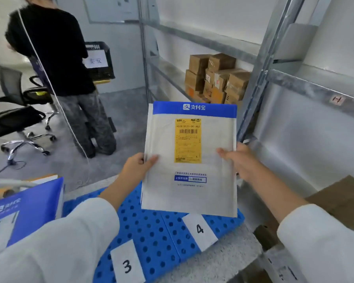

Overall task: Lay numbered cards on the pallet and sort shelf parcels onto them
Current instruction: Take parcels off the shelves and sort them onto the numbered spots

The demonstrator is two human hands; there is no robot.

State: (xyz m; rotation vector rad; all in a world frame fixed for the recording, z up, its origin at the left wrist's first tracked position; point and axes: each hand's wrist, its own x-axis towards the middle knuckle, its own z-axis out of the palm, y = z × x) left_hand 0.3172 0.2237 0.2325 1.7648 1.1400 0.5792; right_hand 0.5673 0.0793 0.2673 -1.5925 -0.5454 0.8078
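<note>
At eight o'clock a blue box (23,209) lies beside the blue pallet (151,231). At eleven o'clock a person in a black top (51,50) stands facing away. The white-sleeved left forearm reaches up from seven o'clock, and the left grip (139,166) pinches the padded parcel (192,197) by its left edge, thumb on its face. The parcel is held upright at the centre, above the pallet, with its yellow label toward the camera. On the pallet, card 3 (127,264) lies at six o'clock and card 4 (199,229) toward five. The right grip (241,160), its arm coming from four o'clock, clasps the parcel's right edge, thumb in front. Brown cartons (217,78) sit on the shelf at one o'clock.
</note>
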